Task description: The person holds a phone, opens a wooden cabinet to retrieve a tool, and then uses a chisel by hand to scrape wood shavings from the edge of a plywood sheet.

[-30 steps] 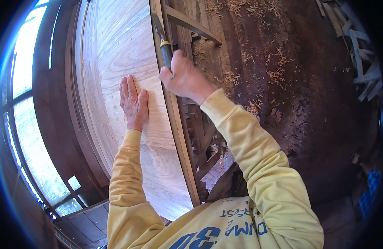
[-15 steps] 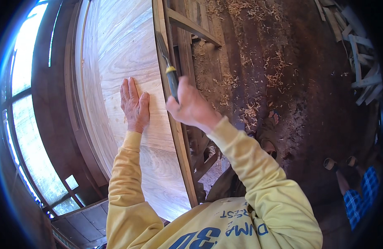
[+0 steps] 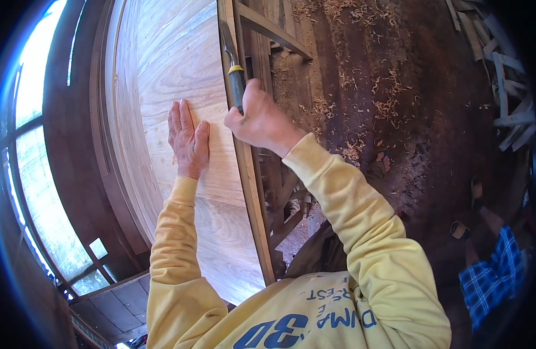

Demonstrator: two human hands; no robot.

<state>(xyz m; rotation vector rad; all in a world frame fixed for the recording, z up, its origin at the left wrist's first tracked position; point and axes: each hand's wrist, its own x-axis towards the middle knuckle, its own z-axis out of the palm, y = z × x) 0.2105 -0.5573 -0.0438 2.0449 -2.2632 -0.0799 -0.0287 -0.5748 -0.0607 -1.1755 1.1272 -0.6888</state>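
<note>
A wide pale plywood panel [image 3: 186,70] lies before me, its long right edge lined by a wooden strip [image 3: 246,168]. My left hand [image 3: 188,139] rests flat on the panel's face, its fingers stretched away from me and holding nothing. At the right edge, my right hand [image 3: 265,122] is wrapped round the handle of a chisel [image 3: 236,81], dark grey with a yellow band. The chisel's narrow blade points away from me along the panel's edge. Whether its tip touches the wood I cannot tell.
Curled wood shavings [image 3: 390,107] litter the dark floor on the right. A wooden brace [image 3: 277,32] juts from the panel's right side. Scrap wood [image 3: 512,99] is piled at the far right. A person in blue checked clothing [image 3: 493,279] stands at lower right. Bright windows [image 3: 44,174] line the left.
My right hand and the chisel have moved away from me along the panel's edge. My left hand stays nearly in place. The person at lower right has shifted their feet.
</note>
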